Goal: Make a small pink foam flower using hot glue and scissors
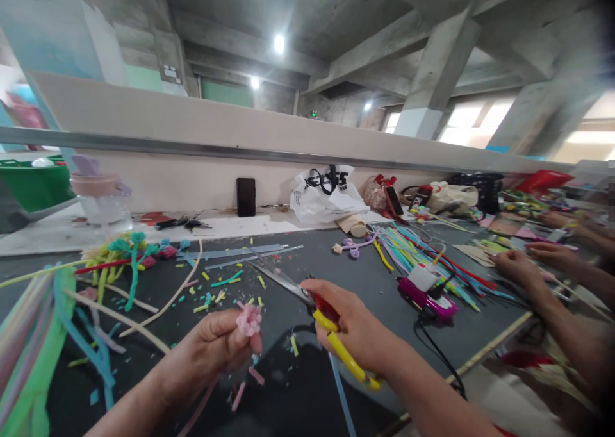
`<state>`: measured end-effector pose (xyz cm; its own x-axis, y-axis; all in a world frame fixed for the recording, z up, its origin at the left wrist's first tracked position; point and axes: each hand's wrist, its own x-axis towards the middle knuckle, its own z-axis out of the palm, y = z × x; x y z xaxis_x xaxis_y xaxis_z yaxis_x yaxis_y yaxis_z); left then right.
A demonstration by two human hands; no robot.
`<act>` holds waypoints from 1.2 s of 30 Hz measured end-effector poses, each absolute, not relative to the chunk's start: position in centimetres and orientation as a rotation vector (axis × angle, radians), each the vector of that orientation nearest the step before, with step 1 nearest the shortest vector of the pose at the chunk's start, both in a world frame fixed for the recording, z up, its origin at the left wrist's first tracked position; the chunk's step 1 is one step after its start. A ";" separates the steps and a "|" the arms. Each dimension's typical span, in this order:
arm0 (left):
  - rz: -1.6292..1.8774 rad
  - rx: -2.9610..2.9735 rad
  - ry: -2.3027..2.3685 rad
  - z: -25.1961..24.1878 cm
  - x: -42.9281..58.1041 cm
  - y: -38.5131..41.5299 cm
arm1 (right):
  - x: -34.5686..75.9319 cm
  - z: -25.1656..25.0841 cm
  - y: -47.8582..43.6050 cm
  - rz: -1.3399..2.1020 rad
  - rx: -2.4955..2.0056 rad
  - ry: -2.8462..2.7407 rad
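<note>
While the left hand [218,336] pinches a fuzzy pink flower [248,320] between thumb and fingers over the near part of the bench [327,257], the right hand [353,315] grips yellow-handled scissors [327,323] just to the right, blades aimed far left and apart from the flower. Whether the blades are slightly parted, I cannot tell. A light pinch low on the flower seems best, since its soft loops look easy to crush; the long blades probably call for small wrist turns, tips well away from the left hand. Short pink pieces [239,396] lie nearer than the flower, yellow offcuts [200,309] to its left; brushing them aside would likely give a cleaner view. Farther right rests a purple glue gun [427,298]; beyond it, at the far right, are a co-worker's hands [516,268].
</note>
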<state>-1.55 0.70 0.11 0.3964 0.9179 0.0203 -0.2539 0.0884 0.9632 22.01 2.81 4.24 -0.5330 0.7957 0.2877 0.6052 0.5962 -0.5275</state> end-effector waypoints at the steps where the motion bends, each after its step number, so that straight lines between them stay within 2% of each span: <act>1: 0.970 1.119 0.715 0.1 -1.7 0.7 | 22.1 4.3 2.9 0.512 -1.104 -2.340; 10: 0.838 1.046 0.705 1.0 -2.2 -0.6 | 21.7 5.8 1.5 0.477 -0.970 -2.633; 20: 0.753 1.164 0.690 0.9 -2.4 -0.6 | 21.7 5.5 1.4 0.402 -0.997 -2.681; 29: 0.715 1.151 0.732 1.1 -2.0 -0.5 | 21.6 5.2 1.4 0.303 -0.985 -2.677; 36: 0.863 1.121 0.642 0.4 -2.4 0.3 | 21.8 4.1 2.3 0.458 -0.946 -2.385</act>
<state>-2.42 0.27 0.43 0.5291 0.8483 -0.0192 -0.2624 0.1851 0.9471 21.77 2.28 4.10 -0.6151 0.7076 0.3478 0.5284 0.6974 -0.4843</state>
